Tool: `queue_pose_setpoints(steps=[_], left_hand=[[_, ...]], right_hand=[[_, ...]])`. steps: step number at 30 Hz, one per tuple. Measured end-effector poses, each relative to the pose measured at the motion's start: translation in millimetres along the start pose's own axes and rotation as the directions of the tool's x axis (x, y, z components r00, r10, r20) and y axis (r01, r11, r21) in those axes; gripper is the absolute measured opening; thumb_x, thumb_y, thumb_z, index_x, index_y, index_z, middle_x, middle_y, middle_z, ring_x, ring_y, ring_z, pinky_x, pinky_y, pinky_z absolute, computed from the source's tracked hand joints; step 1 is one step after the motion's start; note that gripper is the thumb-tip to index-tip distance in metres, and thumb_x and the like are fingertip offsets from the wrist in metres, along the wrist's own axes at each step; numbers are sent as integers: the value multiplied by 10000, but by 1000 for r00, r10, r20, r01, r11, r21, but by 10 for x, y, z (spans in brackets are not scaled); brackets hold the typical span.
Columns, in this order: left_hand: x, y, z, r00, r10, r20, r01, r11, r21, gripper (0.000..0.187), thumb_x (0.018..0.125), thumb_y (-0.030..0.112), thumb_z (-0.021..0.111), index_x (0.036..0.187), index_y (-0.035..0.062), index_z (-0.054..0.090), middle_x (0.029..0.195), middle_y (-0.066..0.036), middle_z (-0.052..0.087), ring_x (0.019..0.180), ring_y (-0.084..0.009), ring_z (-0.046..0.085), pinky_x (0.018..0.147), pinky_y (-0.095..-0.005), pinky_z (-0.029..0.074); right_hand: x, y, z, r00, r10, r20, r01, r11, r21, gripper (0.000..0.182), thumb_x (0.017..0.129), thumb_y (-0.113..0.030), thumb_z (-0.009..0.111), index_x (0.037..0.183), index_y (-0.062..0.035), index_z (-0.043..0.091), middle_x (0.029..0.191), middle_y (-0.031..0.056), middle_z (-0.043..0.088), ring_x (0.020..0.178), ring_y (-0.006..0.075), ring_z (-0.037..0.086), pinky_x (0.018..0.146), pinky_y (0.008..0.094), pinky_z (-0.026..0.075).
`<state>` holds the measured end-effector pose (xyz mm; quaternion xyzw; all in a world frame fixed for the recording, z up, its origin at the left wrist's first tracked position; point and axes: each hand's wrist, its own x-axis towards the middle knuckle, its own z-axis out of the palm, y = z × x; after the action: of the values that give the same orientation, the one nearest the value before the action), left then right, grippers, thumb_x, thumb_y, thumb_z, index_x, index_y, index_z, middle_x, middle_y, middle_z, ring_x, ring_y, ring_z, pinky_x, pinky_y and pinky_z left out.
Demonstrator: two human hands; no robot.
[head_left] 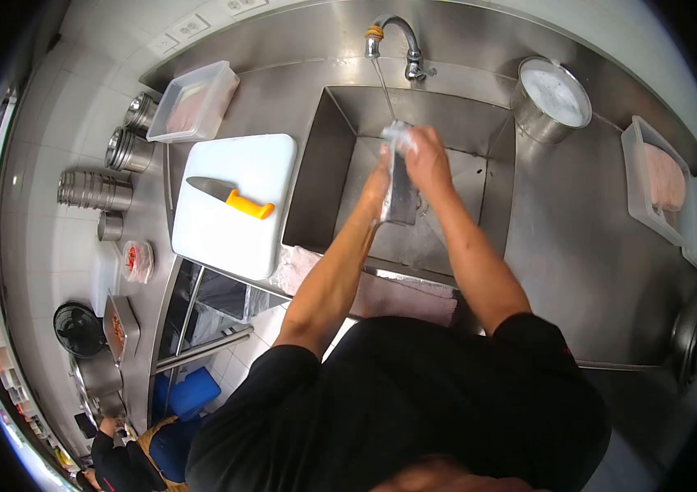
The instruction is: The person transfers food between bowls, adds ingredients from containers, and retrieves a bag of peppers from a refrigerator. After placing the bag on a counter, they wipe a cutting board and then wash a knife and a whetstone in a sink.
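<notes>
While a thin stream of water falls from the tap [393, 37], a person in a black top leans over a steel counter [578, 246] with a deep square sink [324, 164] set into it, seen from above through a wide, curved lens.

Both bare arms reach forward into the sink and meet over its middle. Between the hands hangs a fish fillet [402, 193], silvery grey and long, with its long axis running roughly up and down in the view: the top end sits right under the water stream, the lower end dangles toward the sink floor.

The right hand [426, 160] is closed around the upper part of the fillet, gripping it from the right side and above. The left hand [379, 176] lies flat along the fillet's left edge, touching it; whether its fingers curl round the fish is hard to tell. Both hands are equally near; the right carries it.

Left of the sink lies a white cutting board [233, 205], and on it a knife [229, 197] with an orange handle, blade pointing left, well apart from the hands. Beyond the board stands a clear plastic tub [194, 102]. Right of the tap stands a steel pot [549, 98], and at the far right a second tub of fillets [656, 180].
</notes>
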<state>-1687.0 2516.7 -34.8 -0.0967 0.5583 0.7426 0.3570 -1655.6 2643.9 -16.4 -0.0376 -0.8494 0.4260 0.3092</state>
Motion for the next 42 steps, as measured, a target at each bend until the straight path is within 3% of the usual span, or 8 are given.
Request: queue_pose_setpoints(steps=[5, 12, 20, 25, 28, 29, 36, 42], left_hand=[[-192, 149, 156, 995, 38, 88, -25, 989, -143, 498, 972, 497, 542, 1135, 34, 626, 938, -98, 679, 806, -196, 661, 730, -327, 552], [143, 72, -281, 999, 26, -45, -35, 979, -202, 418, 987, 374, 570, 1247, 48, 604, 1055, -52, 675, 976, -170, 629, 889, -350, 500], [-231, 188, -22, 997, 62, -47, -64, 998, -22, 364, 1020, 380, 501, 1198, 89, 626, 992, -49, 655, 833, -190, 615, 794, -332, 507], [106, 179, -308, 987, 131, -92, -140, 985, -99, 524, 1042, 324, 452, 1488, 57, 386, 1432, -103, 497, 1284, -194, 480, 1092, -317, 350], [-107, 111, -94, 991, 129, -38, -130, 991, -19, 535, 1039, 367, 466, 1464, 45, 421, 1364, -79, 549, 1205, -179, 526, 1025, -314, 408], [-113, 82, 14, 987, 144, -68, -141, 989, 36, 447, 1006, 499, 471, 1097, 91, 627, 888, -77, 641, 671, -178, 564, 607, -301, 482], [-41, 261, 201, 975, 223, -16, -206, 868, -453, 419, 930, 523, 556, 951, 108, 614, 837, -89, 632, 699, -213, 613, 613, -343, 521], [34, 78, -167, 966, 166, 197, -93, 938, -333, 359, 951, 410, 564, 1037, 68, 625, 892, -109, 666, 764, -220, 650, 710, -349, 549]], right_hand=[[176, 52, 76, 981, 134, -137, -137, 991, -10, 263, 940, -167, 613, 1162, -27, 602, 1103, 232, 589, 1005, 425, 571, 855, 451, 473], [-794, -520, -290, 959, 71, 273, -115, 982, 150, 331, 919, -110, 631, 1245, -69, 592, 1146, 176, 556, 1132, 355, 563, 960, 403, 462], [20, -115, 34, 999, 33, -9, -32, 995, 92, 245, 918, -107, 629, 1151, -35, 609, 1094, 187, 585, 1017, 394, 569, 880, 429, 473], [-660, -496, -206, 985, -36, 167, -7, 969, 246, 291, 888, -78, 634, 1176, -119, 633, 1098, 158, 578, 1046, 366, 597, 901, 436, 496], [-243, -206, -156, 987, -152, 43, 141, 971, 192, 287, 889, -68, 619, 1168, -128, 649, 1088, 154, 598, 1010, 369, 603, 890, 429, 501], [-6, -82, -116, 1000, 6, 22, -9, 992, 128, 219, 912, -103, 606, 1127, -79, 640, 1073, 171, 601, 1030, 383, 582, 876, 447, 490], [-198, -423, 77, 982, 180, -50, -171, 974, 148, 278, 966, -204, 553, 1129, 18, 524, 1076, 265, 558, 989, 459, 553, 843, 494, 453], [-599, -544, -174, 990, -105, 99, 90, 985, 145, 265, 900, -125, 632, 1162, -88, 629, 1055, 164, 584, 1011, 380, 579, 879, 465, 472]])
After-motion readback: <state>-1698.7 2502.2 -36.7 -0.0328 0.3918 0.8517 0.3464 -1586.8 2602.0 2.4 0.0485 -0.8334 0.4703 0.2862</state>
